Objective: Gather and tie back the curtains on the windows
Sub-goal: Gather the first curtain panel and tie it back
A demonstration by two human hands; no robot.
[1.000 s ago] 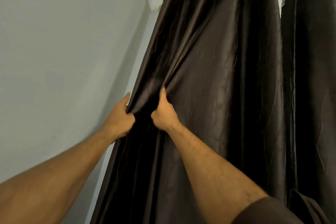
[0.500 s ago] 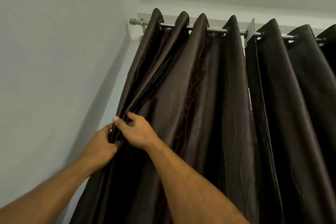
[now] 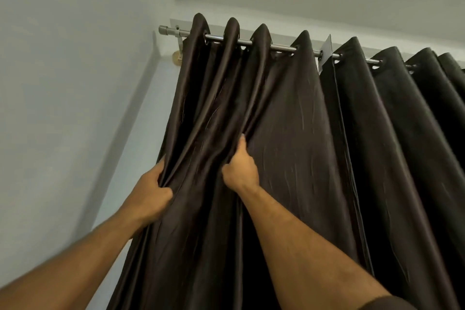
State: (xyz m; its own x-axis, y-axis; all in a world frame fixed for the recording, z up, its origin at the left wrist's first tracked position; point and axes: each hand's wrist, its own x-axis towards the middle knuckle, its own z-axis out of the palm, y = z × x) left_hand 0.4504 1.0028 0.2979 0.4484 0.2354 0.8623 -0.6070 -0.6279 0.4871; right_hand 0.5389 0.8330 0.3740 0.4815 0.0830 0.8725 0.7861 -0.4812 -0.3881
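Observation:
A dark brown satin curtain hangs by eyelets from a metal rod near the room's left corner. My left hand grips the bunched folds at the curtain's left edge. A little to the right, my right hand grips a further fold, thumb pointing up along it. A second dark curtain panel hangs to the right on the same rod.
A pale wall stands close on the left. The rod's bracket sits at the corner, and a white tag hangs between the two panels.
My right hand has moved away from my left hand to the right and taken hold of another fold. The view has tilted upward, showing more of the rod and ceiling.

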